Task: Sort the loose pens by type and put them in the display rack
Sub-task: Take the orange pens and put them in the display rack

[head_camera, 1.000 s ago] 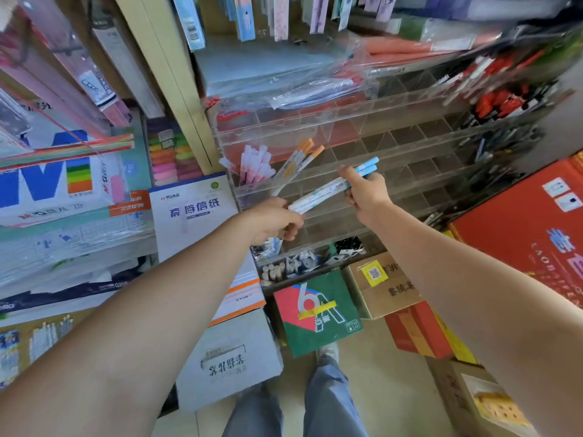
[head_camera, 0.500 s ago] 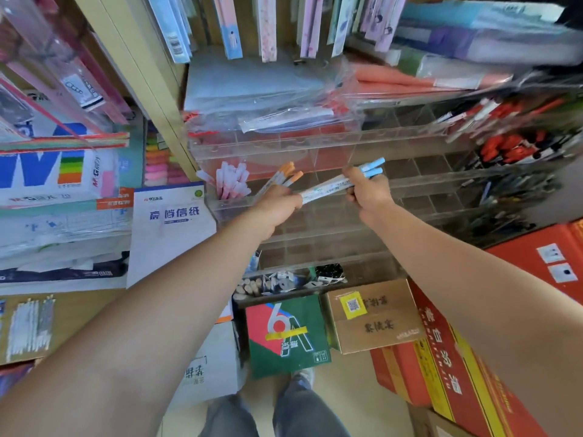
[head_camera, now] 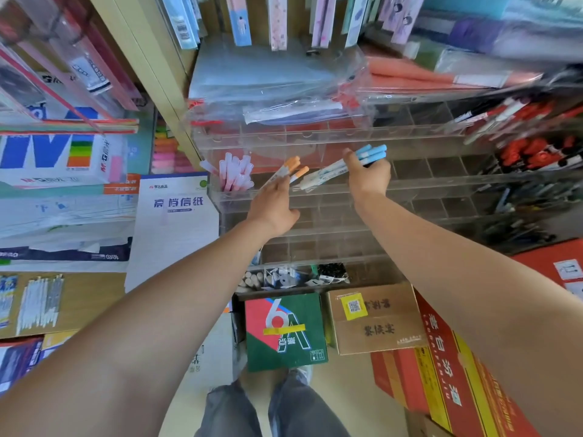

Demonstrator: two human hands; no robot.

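Head view: the right hand (head_camera: 369, 176) grips a bundle of blue-capped pens (head_camera: 328, 174) in front of the clear display rack (head_camera: 441, 184). The left hand (head_camera: 273, 205) holds nothing; its straight fingers point at the orange-capped pens (head_camera: 291, 167), which lean in a compartment beside the pink-capped pens (head_camera: 235, 171).

Pens at the display rack (head_camera: 441, 184)
At its left end pink-capped pens (head_camera: 235, 171) stand, orange-capped pens (head_camera: 293, 167) lean alongside, blue-capped pens (head_camera: 331, 171) slant across its front.

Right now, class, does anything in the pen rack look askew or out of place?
The orange-capped pens lean steeply rightward in the rack, while the pink pens beside them stand more upright. Clear plastic sleeves also sag over the rack's top row.
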